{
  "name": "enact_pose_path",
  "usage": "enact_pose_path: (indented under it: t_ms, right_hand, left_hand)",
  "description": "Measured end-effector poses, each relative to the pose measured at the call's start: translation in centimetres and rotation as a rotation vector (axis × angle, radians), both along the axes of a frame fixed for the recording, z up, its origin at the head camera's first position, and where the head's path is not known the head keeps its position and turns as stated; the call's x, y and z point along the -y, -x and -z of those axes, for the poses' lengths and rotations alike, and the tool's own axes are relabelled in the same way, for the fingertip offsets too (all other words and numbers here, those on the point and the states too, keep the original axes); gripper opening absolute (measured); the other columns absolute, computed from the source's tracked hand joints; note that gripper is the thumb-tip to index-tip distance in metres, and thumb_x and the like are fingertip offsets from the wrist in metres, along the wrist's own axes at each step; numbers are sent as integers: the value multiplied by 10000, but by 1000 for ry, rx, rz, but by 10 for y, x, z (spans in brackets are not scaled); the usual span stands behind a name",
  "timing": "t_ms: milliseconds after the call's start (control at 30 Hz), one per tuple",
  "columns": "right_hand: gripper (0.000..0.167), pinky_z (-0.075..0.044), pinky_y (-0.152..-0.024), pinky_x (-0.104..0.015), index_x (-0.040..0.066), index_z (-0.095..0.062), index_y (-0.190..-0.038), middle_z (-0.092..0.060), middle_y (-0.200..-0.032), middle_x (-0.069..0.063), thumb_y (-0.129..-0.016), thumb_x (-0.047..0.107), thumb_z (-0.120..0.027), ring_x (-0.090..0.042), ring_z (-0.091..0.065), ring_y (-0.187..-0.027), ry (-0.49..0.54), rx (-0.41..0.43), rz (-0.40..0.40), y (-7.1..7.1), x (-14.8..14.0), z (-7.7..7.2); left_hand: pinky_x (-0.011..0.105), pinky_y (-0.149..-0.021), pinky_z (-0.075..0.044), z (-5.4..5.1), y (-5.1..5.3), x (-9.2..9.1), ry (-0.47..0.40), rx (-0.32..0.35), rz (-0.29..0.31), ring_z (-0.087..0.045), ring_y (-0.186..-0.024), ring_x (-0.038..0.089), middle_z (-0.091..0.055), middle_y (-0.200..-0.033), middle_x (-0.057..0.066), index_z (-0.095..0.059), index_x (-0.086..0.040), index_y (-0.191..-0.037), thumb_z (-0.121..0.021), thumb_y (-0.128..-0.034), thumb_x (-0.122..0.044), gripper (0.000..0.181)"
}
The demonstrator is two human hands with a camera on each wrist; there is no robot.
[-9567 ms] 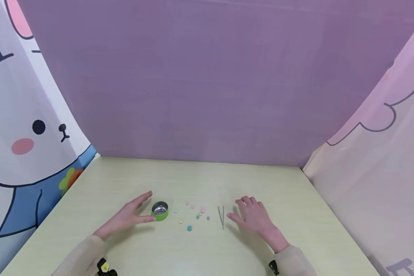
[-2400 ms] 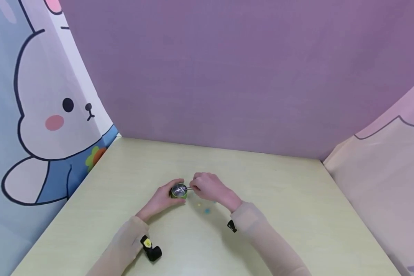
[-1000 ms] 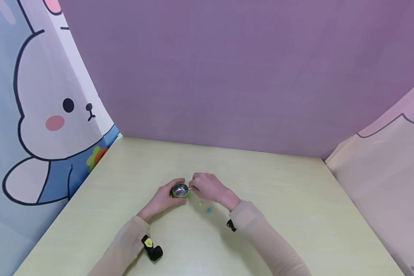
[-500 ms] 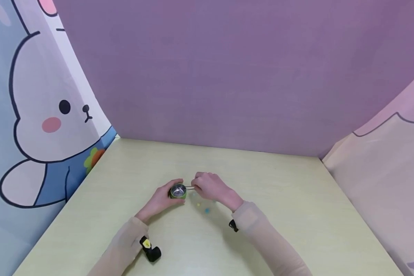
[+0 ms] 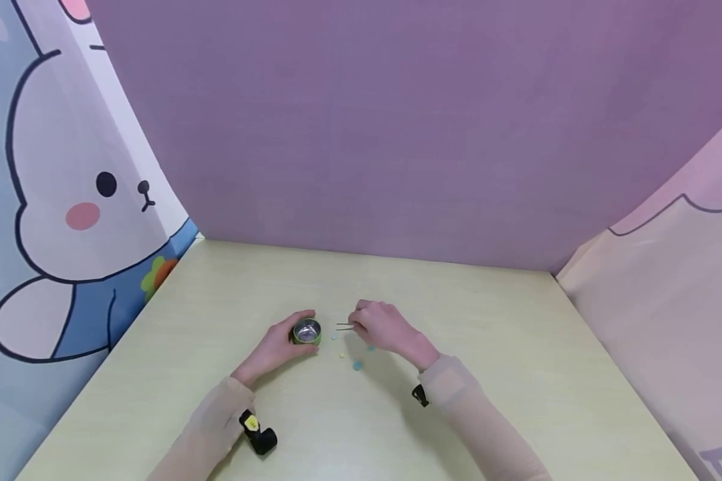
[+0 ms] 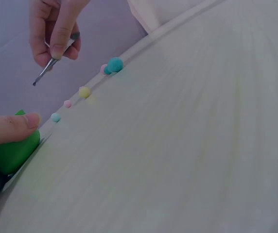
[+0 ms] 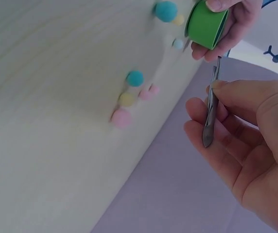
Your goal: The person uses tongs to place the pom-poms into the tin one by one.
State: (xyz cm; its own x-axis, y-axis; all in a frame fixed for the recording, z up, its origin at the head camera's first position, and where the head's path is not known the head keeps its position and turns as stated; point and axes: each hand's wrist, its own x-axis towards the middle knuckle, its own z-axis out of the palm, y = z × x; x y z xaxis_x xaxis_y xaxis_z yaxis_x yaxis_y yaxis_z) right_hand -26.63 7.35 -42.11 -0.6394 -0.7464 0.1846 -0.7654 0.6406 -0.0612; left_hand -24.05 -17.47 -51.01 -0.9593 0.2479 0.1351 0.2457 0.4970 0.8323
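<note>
My left hand [image 5: 277, 344] holds a small green tin [image 5: 307, 339] upright on the table, thumb on the near side and fingers round the far side. Its silvery inside shows no balls that I can make out. Metal tweezers [image 7: 209, 116] are pinched between the thumb and fingers of my right hand [image 5: 385, 327]. Their tips point left toward the tin, a little apart and with nothing visible between them. Several small balls lie on the table: a blue ball [image 7: 135, 78], a pink ball [image 7: 122, 118], a yellow ball [image 7: 126, 100] and a larger blue ball [image 7: 166, 11].
The pale table [image 5: 313, 427] runs back to a purple backdrop [image 5: 361, 133]. A curtain with a cartoon rabbit [image 5: 84, 200] hangs at the left, and a pale curtain [image 5: 674, 294] at the right. Black wrist cameras sit at both sleeves.
Earlier the tweezers lay on the table and both hands were free; then they were taken up and reached into the tin. In the last half second they have drawn back to the right.
</note>
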Motion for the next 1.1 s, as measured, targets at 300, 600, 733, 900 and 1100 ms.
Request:
enact_pose_path:
  t_ms: [300,600,733,900,1100]
  right_hand:
    - [126,-475,-549,-172,78,-762,-930,-707,-863,-46,-915,41,-642,-126,-633,-696,19,11,10,-2,-18,2]
    - [107,-381,-512,-147,92,-752,-888,-670,-812,-23,-911,59,-653,-59,-469,-625,23,27,59,0,-38,9]
    - [71,-369,-510,-142,80,-747,-864,-653,-781,-26,-907,95,-693,-60,-441,-617,46,49,66,-2,-47,11]
    - [77,-356,-506,-131,73,-744,-845,-639,-758,-27,-904,90,-697,-56,-415,-609,54,46,71,-3,-55,14]
    - [103,-347,-501,-126,82,-749,-854,-649,-772,-29,-901,39,-667,-55,-409,-608,48,29,82,-2,-63,19]
  left_hand:
    - [593,-1162,-354,-2,0,3,14,-6,-6,-473,-1372,409,-493,-1499,177,-429,-98,-1483,-819,-806,-231,792]
    - [592,-1162,-356,-1,0,2,0,-4,-1,-472,-1372,411,-500,-1492,182,-434,-93,-1478,-817,-811,-226,780]
    - [591,-1161,-359,-1,0,1,1,-5,5,-469,-1374,412,-495,-1495,185,-432,-90,-1478,-813,-816,-225,776]
    - [597,-1159,-357,0,1,0,8,-3,9,-459,-1380,416,-485,-1503,187,-426,-89,-1482,-810,-820,-219,777]
    - [586,-1158,-366,2,2,-1,9,-13,5,-474,-1369,410,-502,-1490,183,-436,-82,-1472,-818,-811,-223,777]
